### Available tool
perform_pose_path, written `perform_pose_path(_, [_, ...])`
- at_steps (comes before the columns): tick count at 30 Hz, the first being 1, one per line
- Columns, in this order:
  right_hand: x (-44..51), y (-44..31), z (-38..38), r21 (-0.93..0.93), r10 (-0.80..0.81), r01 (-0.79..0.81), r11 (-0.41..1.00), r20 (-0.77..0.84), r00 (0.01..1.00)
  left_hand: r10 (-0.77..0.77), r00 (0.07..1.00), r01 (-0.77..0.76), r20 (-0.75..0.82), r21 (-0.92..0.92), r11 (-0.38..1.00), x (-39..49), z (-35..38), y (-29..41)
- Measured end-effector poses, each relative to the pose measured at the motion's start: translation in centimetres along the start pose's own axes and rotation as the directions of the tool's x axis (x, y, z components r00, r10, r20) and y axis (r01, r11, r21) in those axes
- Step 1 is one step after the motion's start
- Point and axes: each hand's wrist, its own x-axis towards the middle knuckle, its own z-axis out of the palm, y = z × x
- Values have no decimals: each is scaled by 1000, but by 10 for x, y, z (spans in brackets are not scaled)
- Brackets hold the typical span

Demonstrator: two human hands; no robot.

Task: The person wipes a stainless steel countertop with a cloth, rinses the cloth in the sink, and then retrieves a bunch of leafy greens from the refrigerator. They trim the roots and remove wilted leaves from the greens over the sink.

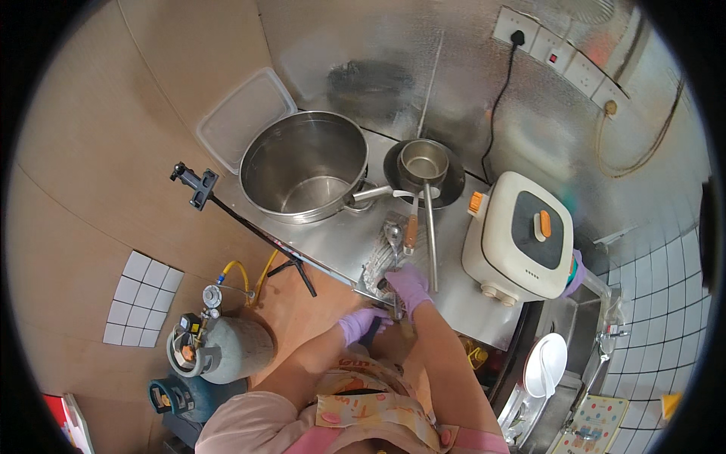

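In the head view my right hand (408,285), in a purple glove, is over the front edge of the steel worktop, with its fingers closed around a small dark brown object (384,285) that I cannot identify. A metal ladle (393,232) lies by it on a wet, foamy-looking patch, its handle running down past the fingers. My left hand (363,325), also gloved, is below the worktop edge beside a dark item; whether it grips anything is unclear. Beyond lie a wooden-handled utensil (410,234) and a long-handled steel saucepan (424,161) in a dark wok (456,187).
A large steel stockpot (306,170) stands back left by a plastic lid (247,116). A cream electric appliance (522,238) is at right, beside a sink (584,318) with a white bowl (544,366). A phone tripod (249,227) and gas cylinders (244,346) stand left.
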Motion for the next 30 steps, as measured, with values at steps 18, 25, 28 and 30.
perform_pose_path(18, [-63, 53, 26, 924, -225, 20, 381, 72, 972, -165, 958, 201, 236, -136, 970, -53, -14, 30])
perform_pose_path(25, [-103, 138, 20, 859, -125, -201, -471, 160, 979, -43, 997, 30, 68, 188, 982, -92, -41, 23])
perform_pose_path(28, [-109, 113, 40, 858, 45, -174, -484, 223, 974, 24, 1000, -27, 12, 377, 926, -137, -75, 20])
perform_pose_path(30, [-100, 66, 54, 956, 121, -3, -292, 40, 992, 43, 999, -50, 32, 249, 967, -183, -98, 15])
